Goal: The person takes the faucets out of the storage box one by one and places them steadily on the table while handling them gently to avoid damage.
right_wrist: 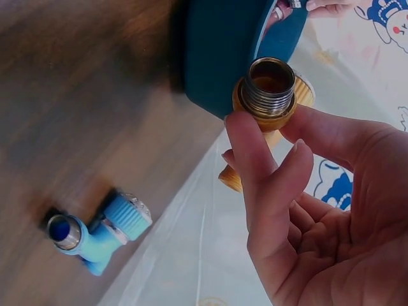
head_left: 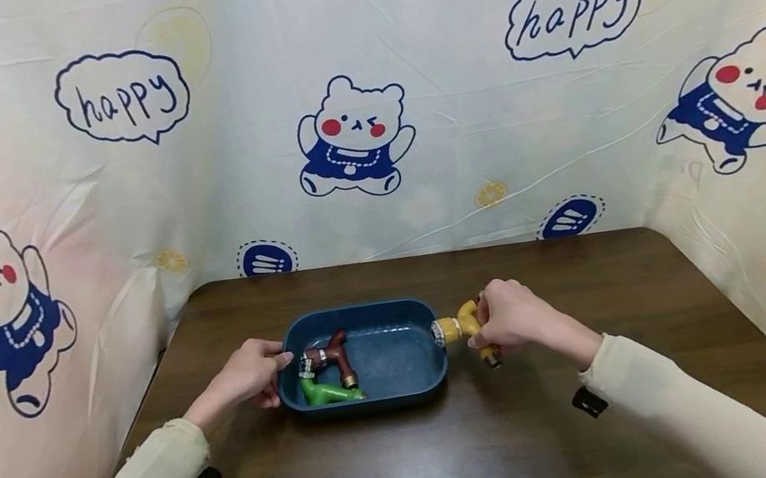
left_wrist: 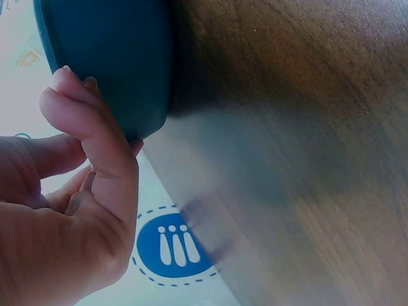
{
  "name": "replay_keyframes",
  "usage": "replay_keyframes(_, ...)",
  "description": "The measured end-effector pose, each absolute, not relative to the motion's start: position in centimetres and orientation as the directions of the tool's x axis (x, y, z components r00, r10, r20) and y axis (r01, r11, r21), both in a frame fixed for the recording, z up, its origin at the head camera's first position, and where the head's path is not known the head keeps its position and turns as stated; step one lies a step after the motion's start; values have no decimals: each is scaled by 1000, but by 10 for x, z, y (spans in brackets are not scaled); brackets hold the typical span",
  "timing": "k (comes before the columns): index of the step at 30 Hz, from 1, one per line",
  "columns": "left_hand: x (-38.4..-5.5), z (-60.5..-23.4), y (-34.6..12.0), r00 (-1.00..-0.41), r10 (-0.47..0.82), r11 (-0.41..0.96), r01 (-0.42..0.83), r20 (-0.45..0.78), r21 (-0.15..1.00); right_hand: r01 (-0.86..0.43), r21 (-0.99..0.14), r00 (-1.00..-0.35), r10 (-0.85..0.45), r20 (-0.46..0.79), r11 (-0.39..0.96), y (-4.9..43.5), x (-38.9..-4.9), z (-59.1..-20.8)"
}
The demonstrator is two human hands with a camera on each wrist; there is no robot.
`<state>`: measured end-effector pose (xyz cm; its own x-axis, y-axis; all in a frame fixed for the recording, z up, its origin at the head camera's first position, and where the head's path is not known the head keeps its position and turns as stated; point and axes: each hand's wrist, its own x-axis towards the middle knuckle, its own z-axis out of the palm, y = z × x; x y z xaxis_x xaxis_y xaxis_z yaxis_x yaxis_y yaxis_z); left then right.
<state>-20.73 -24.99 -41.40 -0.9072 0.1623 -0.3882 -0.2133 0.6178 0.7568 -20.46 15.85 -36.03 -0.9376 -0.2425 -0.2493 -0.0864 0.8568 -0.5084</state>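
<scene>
My left hand pinches the left rim of a dark blue plastic basin, thumb at its edge and fingers against the outer wall. Inside the basin, at its left end, a dark red faucet lies beside a green faucet. Just off the basin's right end, my right hand grips a yellow faucet between thumb and fingers. Its ribbed end points at the basin's right rim. The threaded metal mouth of the yellow faucet faces the right wrist camera.
A light blue faucet lies on the table in the right wrist view; my right hand and arm hide it in the head view. The brown wooden table is bordered by a printed cloth at the back and sides.
</scene>
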Motion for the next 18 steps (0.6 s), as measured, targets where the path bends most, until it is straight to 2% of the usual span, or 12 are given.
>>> replay_keyframes(18,-207,-417,-248,-919,154,614,-199,-363,764,-123,-469,-954,-235,-187,874,183,-191,-372)
